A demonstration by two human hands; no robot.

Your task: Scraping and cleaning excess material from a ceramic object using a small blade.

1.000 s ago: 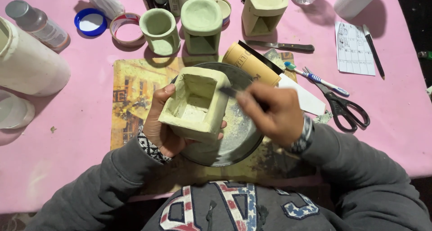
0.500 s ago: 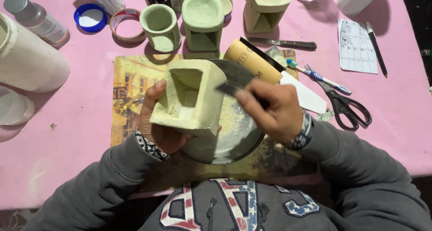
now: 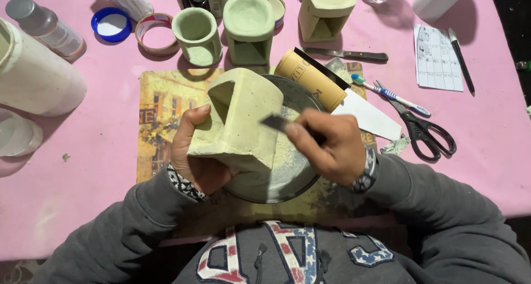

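My left hand (image 3: 196, 151) wraps its fingers around the pale green block (image 3: 238, 121) over the metal dish (image 3: 287, 173); my right hand (image 3: 332, 146) pinches what looks like a blade (image 3: 275, 122) against it. It feels stiff, chalky, chip-prone, so I grip its solid walls.

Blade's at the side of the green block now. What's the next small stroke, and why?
Probably draw the dark blade down along the pale green block's side wall. The right hand holds its tip at that face, the left hand grips the block tilted over the round metal dish, and pale dust already lies there, so scrapings should fall into it.
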